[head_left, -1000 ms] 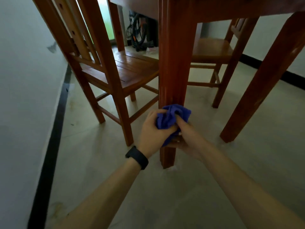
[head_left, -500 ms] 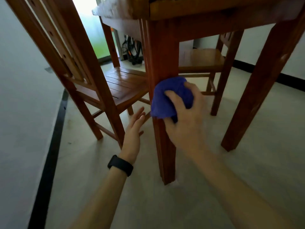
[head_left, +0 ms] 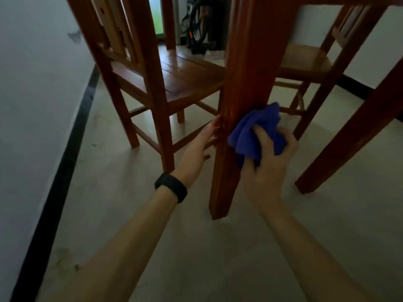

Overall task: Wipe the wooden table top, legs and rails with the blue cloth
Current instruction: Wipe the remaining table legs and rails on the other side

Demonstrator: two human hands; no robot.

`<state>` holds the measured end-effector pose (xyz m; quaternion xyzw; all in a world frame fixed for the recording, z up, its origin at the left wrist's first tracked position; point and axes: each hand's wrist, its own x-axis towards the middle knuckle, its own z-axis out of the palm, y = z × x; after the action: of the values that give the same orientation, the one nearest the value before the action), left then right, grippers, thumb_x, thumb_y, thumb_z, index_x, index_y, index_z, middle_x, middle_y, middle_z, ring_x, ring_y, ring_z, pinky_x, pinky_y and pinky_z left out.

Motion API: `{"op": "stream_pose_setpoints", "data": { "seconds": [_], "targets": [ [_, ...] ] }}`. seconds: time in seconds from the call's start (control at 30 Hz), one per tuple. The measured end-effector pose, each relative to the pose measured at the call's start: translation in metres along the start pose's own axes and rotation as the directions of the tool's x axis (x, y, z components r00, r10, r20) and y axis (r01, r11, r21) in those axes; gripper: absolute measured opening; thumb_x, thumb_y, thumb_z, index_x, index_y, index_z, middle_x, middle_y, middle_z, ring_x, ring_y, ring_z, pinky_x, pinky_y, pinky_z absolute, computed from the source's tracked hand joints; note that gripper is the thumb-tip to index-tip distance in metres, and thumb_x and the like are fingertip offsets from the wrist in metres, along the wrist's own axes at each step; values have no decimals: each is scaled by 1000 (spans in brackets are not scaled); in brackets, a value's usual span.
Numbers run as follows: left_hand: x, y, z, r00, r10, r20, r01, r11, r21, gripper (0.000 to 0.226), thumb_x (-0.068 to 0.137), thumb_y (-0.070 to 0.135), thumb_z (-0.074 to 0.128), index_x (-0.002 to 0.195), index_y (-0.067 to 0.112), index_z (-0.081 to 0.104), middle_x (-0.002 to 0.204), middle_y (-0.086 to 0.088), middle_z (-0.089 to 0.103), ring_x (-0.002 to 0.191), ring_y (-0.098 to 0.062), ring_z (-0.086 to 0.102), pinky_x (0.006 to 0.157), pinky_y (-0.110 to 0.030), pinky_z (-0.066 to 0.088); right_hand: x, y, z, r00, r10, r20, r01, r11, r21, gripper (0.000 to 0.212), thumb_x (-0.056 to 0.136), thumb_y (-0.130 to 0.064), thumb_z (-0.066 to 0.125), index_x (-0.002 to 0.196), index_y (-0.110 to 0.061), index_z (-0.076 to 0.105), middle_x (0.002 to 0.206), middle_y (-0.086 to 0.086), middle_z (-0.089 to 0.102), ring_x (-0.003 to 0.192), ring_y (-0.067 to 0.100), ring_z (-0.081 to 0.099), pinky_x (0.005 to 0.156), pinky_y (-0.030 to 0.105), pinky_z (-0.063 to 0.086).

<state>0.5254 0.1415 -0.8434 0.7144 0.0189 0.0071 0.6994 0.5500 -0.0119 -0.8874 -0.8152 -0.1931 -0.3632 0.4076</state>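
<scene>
- Floor (head_left: pixel 122 192): pale, smooth, faintly stained, bare around the near leg's foot.
- Wall (head_left: pixel 32 105) on the left, grey-white, edged at its base by a black skirting (head_left: pixel 54 182) running diagonally toward the back.
- Second wall behind on the right, with the same black strip at its foot.
- Near leg (head_left: pixel 244 94): reddish wood, grooved along its corner, upright in mid-frame, foot planted on the floor between both forearms.
- Second leg (head_left: pixel 353 136) of the same table to the right, slanting in this wide view, well apart from the near one.
- Cloth (head_left: pixel 255 129): blue, bunched, pressed against the right face of the near leg, low down, above the foot.
- Right hand (head_left: pixel 268 168): fingers curled over the cloth, gripping it and holding it to the wood.
- Left hand (head_left: pixel 200 147): open, fingers straight, tips touching the leg's left edge at about the cloth's height; nothing held.
- Band (head_left: pixel 171 187): black, on the left wrist.
- Chair (head_left: pixel 157 83) just left of the near leg, slatted seat, front legs and low rungs close beside the left hand; narrow gap only between chair rung and table leg.
- Second chair (head_left: pixel 305 62) behind the near leg on the right, partly hidden.
- Dark cables or hoses (head_left: pixel 198 25) at the back, too blurred to tell which.
- Open floor to the right of the near leg, between the two table legs, and toward the camera; tighter on the left, between chair and wall.
</scene>
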Motion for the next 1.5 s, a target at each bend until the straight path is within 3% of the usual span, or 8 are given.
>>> {"op": "stream_pose_setpoints", "data": {
  "seconds": [0.2, 0.37, 0.6, 0.83, 0.93, 1.23, 1.37, 1.5],
  "targets": [
    [10, -17, 0, 999, 29, 42, -24, 992, -127, 36, 106, 38, 25, 141, 41, 32, 117, 32, 46, 90, 28, 51, 76, -1, 44, -50, 18, 41, 973, 133, 189, -95, 976, -196, 63, 91, -26, 59, 145, -22, 27, 143, 9, 29, 124, 27, 41, 104, 33, 40],
    [17, -64, 1, 997, -68, 45, 74, 988, -134, 45, 105, 47, 24, 150, 45, 28, 142, 20, 39, 109, 13, 42, 87, -13, 37, -145, 36, 68, 523, 775, 354, -759, 612, -221, 40, 96, -34, 55, 129, -15, 39, 102, 0, 57, 78, 13, 59, 60, 19, 45],
    [24, -138, -33, 921, -332, 204, 349, 936, -51, 51, 106, 45, 10, 148, 33, 37, 151, 10, 38, 132, -7, 37, 90, -7, 28, -118, 10, 105, 702, 707, -81, -694, 706, 139, 36, 101, -21, 47, 135, -13, 37, 115, -12, 46, 94, -10, 51, 84, 20, 45],
    [39, -161, -38, 890, -347, 295, 373, 927, -34, 48, 107, 43, 13, 143, 30, 43, 123, 17, 48, 76, 23, 50, 50, 6, 34, -191, 24, 149, 83, 966, 246, -949, 152, -276, 31, 101, -8, 42, 130, 2, 46, 120, 20, 59, 83, 21, 57, 69, 20, 43],
    [48, -173, -42, 882, -367, 295, 396, 917, -42, 49, 107, 44, 15, 141, 29, 46, 113, 17, 50, 75, 17, 47, 45, 4, 34, -191, 39, 149, 107, 987, 118, -958, 134, -252, 28, 104, -13, 38, 128, -2, 44, 104, 11, 59, 84, 21, 56, 74, 35, 47],
    [60, -214, -32, 858, -393, 331, 432, 900, -52, 55, 91, 76, 20, 138, 56, 41, 147, 10, 48, 130, -18, 50, 114, -44, 33, -161, 66, 139, -256, 887, 385, -960, -185, -211, 39, 104, -12, 39, 143, -10, 39, 133, 17, 54, 112, 36, 57, 87, 51, 49],
    [36, -243, -31, 782, -555, 282, 530, 831, 167, 72, 85, 83, 25, 148, 49, 29, 149, 4, 46, 129, -27, 50, 103, -43, 42, -180, 47, 97, 5, 873, 487, -976, 110, -187, 26, 98, -13, 56, 124, -14, 56, 112, 10, 69, 94, 28, 68, 82, 45, 56],
    [-7, -250, -42, 364, -761, 538, 817, 538, 207, 71, 87, 71, 48, 144, 29, 42, 137, -12, 54, 106, -38, 65, 73, -51, 59, -191, 26, 89, 134, 854, 502, -928, 285, -238, 23, 92, -17, 65, 112, -27, 59, 110, 3, 70, 94, 19, 70, 85, 41, 58]
  ]
}}
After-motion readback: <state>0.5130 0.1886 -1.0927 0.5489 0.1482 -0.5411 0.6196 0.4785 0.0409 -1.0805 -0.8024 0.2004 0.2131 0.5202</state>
